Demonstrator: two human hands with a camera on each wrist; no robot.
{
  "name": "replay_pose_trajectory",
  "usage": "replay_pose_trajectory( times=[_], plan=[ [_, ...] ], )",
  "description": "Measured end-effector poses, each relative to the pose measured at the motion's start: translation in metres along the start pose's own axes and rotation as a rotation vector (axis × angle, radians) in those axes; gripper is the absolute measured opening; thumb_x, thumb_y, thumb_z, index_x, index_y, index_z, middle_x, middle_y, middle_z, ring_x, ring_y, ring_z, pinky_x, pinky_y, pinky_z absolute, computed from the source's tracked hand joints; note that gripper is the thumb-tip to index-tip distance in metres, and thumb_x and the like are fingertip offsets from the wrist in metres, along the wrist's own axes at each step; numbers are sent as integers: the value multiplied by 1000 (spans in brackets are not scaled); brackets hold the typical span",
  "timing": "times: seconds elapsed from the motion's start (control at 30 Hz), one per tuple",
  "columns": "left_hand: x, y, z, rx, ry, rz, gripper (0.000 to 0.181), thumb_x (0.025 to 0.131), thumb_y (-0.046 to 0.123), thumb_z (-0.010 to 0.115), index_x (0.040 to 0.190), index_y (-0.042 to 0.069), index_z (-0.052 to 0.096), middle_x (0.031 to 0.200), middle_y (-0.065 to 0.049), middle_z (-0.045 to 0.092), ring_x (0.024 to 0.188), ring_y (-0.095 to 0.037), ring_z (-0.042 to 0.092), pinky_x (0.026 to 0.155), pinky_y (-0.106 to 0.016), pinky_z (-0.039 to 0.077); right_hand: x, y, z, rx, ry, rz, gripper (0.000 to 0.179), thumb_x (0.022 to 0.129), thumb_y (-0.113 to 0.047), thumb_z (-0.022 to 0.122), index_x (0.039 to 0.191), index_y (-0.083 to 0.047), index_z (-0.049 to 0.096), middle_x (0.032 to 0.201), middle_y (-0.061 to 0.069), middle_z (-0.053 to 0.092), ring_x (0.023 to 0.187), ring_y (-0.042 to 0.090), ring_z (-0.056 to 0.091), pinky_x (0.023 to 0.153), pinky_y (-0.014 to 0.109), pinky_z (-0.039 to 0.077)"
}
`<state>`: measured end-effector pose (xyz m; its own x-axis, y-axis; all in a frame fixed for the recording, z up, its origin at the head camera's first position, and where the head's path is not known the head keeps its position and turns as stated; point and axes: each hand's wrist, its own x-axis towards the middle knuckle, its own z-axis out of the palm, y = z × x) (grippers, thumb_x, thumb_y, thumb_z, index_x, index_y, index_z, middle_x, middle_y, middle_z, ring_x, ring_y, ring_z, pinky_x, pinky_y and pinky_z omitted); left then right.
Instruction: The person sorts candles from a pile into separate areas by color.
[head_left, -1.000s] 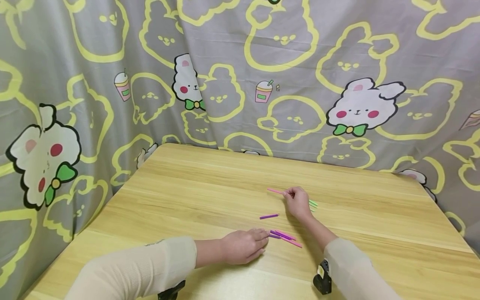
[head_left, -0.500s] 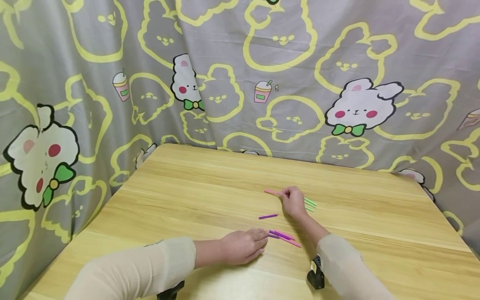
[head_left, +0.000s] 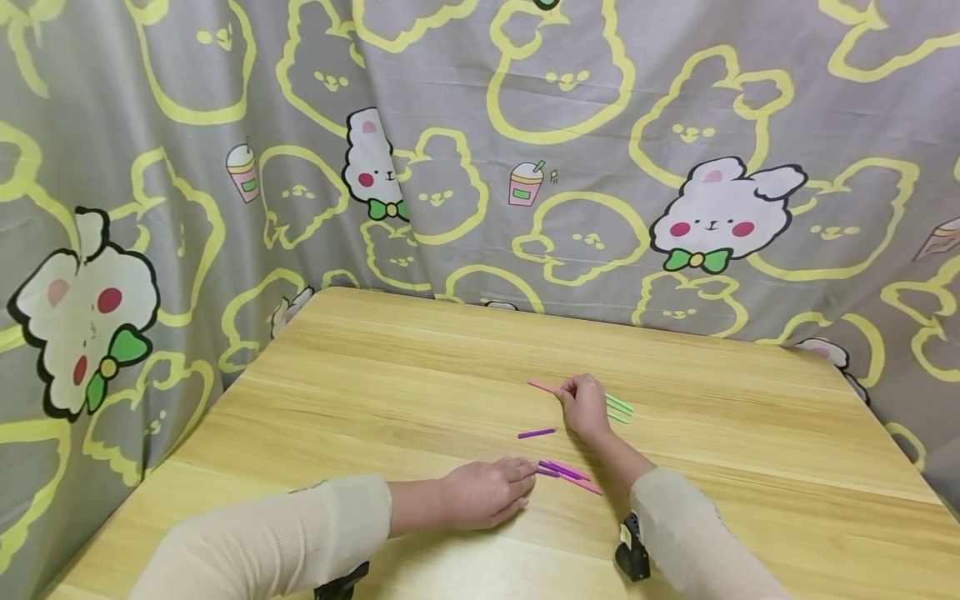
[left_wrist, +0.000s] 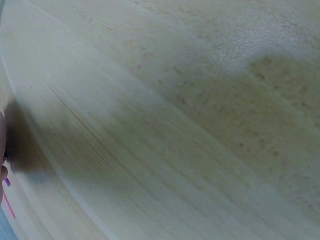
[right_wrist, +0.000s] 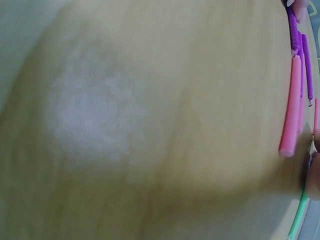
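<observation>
My right hand [head_left: 587,408] pinches a thin pink stick [head_left: 542,386] between thumb and fingers, close over the table. Several green sticks [head_left: 619,405] lie beside that hand, partly hidden behind it. My left hand [head_left: 487,493] rests flat on the table, fingers straight, fingertips at the purple ends of a small pile of pink and purple sticks [head_left: 576,477]. A single purple stick [head_left: 536,432] lies apart between the two hands. In the right wrist view a pink stick [right_wrist: 291,110] of the pile shows large, with the right hand's fingers [right_wrist: 313,177] at the edge.
The wood-grain table [head_left: 360,375] stands against a grey curtain [head_left: 465,100] printed with yellow outlines and rabbits. Black wrist-camera mounts [head_left: 632,550] hang under both sleeves. In the left wrist view mostly bare tabletop [left_wrist: 150,130] shows.
The right hand has shifted slightly left and toward me with the pink stick, uncovering more of the green sticks. The left hand stays put.
</observation>
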<state>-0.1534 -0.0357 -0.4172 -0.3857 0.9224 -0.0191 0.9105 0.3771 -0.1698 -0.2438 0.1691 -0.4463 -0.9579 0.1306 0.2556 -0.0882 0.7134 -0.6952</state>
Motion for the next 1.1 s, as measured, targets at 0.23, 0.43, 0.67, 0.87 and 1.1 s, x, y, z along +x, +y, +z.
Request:
replay_pose_trajectory(
  times=[0.23,0.43,0.67,0.87,1.1],
  plan=[
    [0,0,0,-2,-3,-1,41,100,27,36,131,6,52,137,-8,51,128,-17,47,108,-25,39,-2,1,-1,15,3,5,12,85,-5,64,79,5,64,83,16,57,75,24,52,63,26,44],
    [0,-1,0,-4,6,5,41,100,27,37,131,6,52,137,-8,51,128,-18,48,108,-25,39,-3,-1,-3,57,21,3,12,86,-6,63,85,6,64,85,17,57,77,24,52,63,23,43],
    [-1,-1,1,-2,15,7,41,100,28,36,131,6,52,137,-9,51,128,-18,48,107,-25,39,-8,-3,-10,71,43,-11,12,87,-7,62,86,5,65,85,17,58,77,24,53,64,22,43],
    [-1,-1,1,3,19,13,41,100,27,37,130,5,52,136,-9,52,127,-18,49,107,-25,40,-13,-3,-18,77,49,-3,12,88,-6,61,87,5,65,87,17,59,77,24,54,63,20,44],
    [-1,0,1,5,20,7,41,100,27,37,130,6,53,137,-9,51,127,-18,48,107,-25,40,-17,-2,-27,88,37,-1,13,89,-6,59,90,6,64,92,19,60,81,25,55,66,18,46]
  ],
)
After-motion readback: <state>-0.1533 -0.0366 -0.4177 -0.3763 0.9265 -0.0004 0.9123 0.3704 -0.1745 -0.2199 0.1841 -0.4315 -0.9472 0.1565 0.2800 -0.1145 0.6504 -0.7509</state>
